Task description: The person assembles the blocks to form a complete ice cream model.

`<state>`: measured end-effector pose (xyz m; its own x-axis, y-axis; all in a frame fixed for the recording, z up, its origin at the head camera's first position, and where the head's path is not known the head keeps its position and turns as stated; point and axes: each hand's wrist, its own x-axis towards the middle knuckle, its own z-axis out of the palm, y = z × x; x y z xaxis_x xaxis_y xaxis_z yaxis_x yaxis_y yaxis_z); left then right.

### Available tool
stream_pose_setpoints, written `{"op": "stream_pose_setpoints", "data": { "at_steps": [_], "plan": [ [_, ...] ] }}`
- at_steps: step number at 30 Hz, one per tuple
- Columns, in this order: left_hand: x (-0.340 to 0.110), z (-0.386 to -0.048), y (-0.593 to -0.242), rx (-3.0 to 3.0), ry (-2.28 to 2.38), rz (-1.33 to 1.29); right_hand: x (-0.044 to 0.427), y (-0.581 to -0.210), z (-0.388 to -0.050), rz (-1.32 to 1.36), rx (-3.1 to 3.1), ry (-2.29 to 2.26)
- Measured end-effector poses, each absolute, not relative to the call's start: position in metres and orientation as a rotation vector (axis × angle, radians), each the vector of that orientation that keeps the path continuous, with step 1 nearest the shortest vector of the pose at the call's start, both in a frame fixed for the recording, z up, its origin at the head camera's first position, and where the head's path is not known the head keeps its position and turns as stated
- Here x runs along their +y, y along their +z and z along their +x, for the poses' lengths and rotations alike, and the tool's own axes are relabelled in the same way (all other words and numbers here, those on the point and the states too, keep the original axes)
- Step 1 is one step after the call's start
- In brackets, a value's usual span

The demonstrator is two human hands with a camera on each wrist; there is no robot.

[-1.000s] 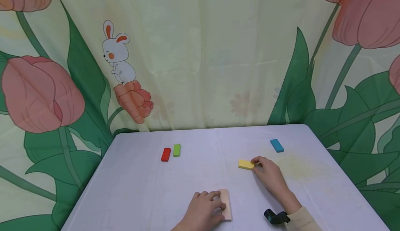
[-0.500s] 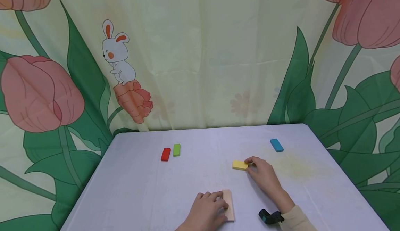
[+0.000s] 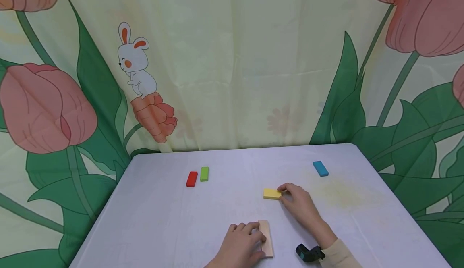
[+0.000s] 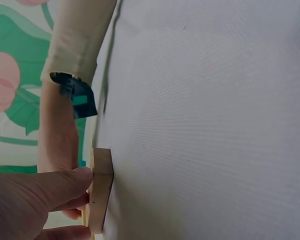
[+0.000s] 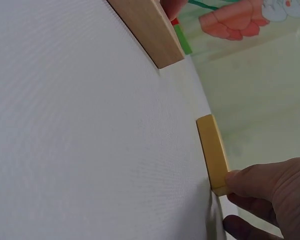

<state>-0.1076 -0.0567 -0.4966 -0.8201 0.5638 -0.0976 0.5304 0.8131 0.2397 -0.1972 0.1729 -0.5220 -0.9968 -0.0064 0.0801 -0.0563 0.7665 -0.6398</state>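
Note:
Near the front of the table, my left hand grips a plain wooden block from its left side. In the left wrist view, the thumb and fingertips lie against this block. Farther back and slightly right, my right hand pinches the right end of a yellow block between thumb and fingers. The right wrist view shows the thumb on one end of the yellow block, with the wooden block some way off at the top. Both blocks are low at the white cloth.
A red block and a green block lie side by side at the back left of the table. At the back right lies a blue block. A printed curtain hangs behind the table's far edge.
My right hand has moved left and a little nearer, bringing the yellow block along. The left hand and the wooden block have shifted slightly right. The red, green and blue blocks stay put.

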Motion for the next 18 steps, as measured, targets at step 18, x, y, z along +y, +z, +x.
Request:
{"op": "stream_pose_setpoints", "data": {
  "at_steps": [18],
  "plan": [
    [-0.066, -0.120, -0.497, 2.739, 0.712, 0.688, 0.160, -0.522, -0.194, 0.171, -2.920, 1.062]
  ]
}}
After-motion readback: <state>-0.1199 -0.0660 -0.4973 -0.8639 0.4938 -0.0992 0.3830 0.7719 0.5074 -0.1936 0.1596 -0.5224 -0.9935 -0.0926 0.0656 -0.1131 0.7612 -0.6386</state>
